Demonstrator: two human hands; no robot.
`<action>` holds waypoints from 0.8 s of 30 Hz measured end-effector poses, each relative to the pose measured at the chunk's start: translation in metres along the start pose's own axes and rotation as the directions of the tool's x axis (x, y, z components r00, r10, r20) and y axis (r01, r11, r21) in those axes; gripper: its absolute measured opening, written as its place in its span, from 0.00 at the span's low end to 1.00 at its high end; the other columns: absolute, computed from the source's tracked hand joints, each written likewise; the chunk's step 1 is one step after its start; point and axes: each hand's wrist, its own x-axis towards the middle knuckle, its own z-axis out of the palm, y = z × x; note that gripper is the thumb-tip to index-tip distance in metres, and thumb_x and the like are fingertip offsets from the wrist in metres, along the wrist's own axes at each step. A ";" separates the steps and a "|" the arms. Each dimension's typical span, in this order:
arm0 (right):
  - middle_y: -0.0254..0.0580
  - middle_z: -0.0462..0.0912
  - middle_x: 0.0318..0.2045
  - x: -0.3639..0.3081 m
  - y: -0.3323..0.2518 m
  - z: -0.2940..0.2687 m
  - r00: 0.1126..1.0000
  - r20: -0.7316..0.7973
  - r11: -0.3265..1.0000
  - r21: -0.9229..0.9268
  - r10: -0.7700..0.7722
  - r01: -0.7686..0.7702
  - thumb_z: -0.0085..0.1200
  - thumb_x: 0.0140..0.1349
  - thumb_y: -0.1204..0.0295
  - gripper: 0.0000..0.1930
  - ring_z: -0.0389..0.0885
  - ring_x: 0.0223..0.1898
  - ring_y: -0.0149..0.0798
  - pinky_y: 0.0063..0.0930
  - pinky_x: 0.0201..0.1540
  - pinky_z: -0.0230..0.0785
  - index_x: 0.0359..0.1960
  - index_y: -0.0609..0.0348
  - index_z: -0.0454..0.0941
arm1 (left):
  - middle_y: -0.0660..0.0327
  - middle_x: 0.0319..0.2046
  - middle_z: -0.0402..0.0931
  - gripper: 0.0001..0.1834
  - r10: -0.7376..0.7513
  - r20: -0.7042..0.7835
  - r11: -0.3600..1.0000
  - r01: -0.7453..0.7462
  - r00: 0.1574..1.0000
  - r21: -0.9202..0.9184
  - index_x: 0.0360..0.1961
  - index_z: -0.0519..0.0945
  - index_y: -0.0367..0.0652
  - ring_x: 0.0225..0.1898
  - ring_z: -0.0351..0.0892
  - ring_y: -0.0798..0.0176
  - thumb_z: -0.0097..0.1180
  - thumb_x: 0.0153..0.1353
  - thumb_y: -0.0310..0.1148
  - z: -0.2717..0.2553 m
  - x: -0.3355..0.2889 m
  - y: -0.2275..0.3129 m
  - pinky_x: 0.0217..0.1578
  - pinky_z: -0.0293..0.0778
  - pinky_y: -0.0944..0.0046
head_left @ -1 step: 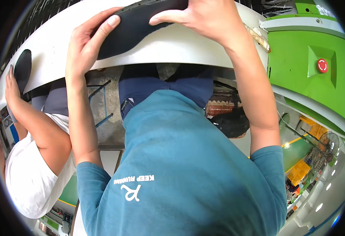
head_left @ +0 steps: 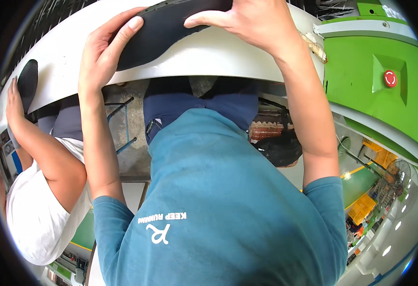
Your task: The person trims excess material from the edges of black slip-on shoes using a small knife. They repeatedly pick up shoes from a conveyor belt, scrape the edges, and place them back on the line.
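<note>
A black shoe insole is held over the white table at the top of the head view, tilted with one end toward the lower left. My left hand grips its left end, thumb laid on the upper face and fingers around the far edge. At the other end is my right hand, its thumb stretched across the insole's face. The right hand's other fingers are out of sight behind the insole and past the picture's edge.
The white table curves across in front of me. To my left a co-worker's hand touches another black insole. On the right stands a green machine with a red stop button. A black bag lies below the table.
The insole and my right hand have shifted very slightly to the right. Both hands keep their hold.
</note>
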 end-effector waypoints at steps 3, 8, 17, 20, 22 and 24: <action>0.43 0.85 0.37 -0.005 0.013 0.010 0.989 -0.092 0.992 0.029 -0.119 0.122 0.82 0.48 0.64 0.22 0.88 0.37 0.53 0.44 0.40 0.80 0.39 0.57 0.82 | 0.55 0.55 0.89 0.22 0.003 0.037 1.000 -0.004 0.999 0.017 0.67 0.84 0.34 0.57 0.84 0.68 0.58 0.83 0.39 -0.001 0.004 0.001 0.61 0.76 0.67; 0.46 0.86 0.37 -0.004 0.003 0.010 0.996 -0.081 0.992 0.110 -0.046 0.055 0.80 0.50 0.68 0.19 0.88 0.39 0.53 0.43 0.41 0.81 0.38 0.59 0.82 | 0.54 0.51 0.91 0.21 0.249 -0.065 0.913 -0.213 0.966 0.347 0.64 0.88 0.41 0.53 0.88 0.67 0.65 0.78 0.42 0.029 0.010 0.028 0.57 0.80 0.66; 0.47 0.88 0.35 0.017 0.011 0.004 0.985 0.095 0.982 0.110 0.145 -0.155 0.78 0.52 0.66 0.15 0.89 0.37 0.52 0.44 0.43 0.81 0.36 0.60 0.86 | 0.46 0.43 0.91 0.23 0.188 -0.197 0.955 -0.133 0.962 0.263 0.55 0.89 0.38 0.44 0.93 0.46 0.77 0.63 0.40 0.046 0.024 0.035 0.46 0.85 0.55; 0.46 0.90 0.34 0.021 0.005 -0.005 0.947 0.180 0.950 0.115 0.267 -0.290 0.79 0.51 0.68 0.15 0.90 0.36 0.48 0.40 0.42 0.81 0.36 0.60 0.87 | 0.48 0.42 0.92 0.23 0.045 -0.175 0.962 0.004 0.983 0.271 0.55 0.90 0.40 0.43 0.93 0.47 0.77 0.63 0.41 0.048 0.022 0.064 0.45 0.85 0.56; 0.44 0.92 0.33 0.022 0.007 -0.009 0.912 0.238 0.914 0.152 0.335 -0.376 0.81 0.49 0.70 0.15 0.91 0.35 0.43 0.36 0.41 0.82 0.35 0.60 0.87 | 0.53 0.44 0.93 0.20 0.139 -0.160 0.933 -0.075 0.977 0.351 0.56 0.91 0.42 0.45 0.92 0.60 0.75 0.68 0.42 0.051 0.015 0.045 0.49 0.84 0.62; 0.41 0.92 0.33 0.017 0.012 -0.009 0.889 0.269 0.851 0.284 0.371 -0.441 0.82 0.48 0.73 0.15 0.91 0.35 0.38 0.33 0.41 0.82 0.35 0.60 0.87 | 0.58 0.41 0.94 0.19 0.204 -0.192 0.919 -0.121 0.960 0.374 0.52 0.94 0.43 0.41 0.92 0.66 0.80 0.64 0.41 0.056 0.013 0.044 0.46 0.85 0.65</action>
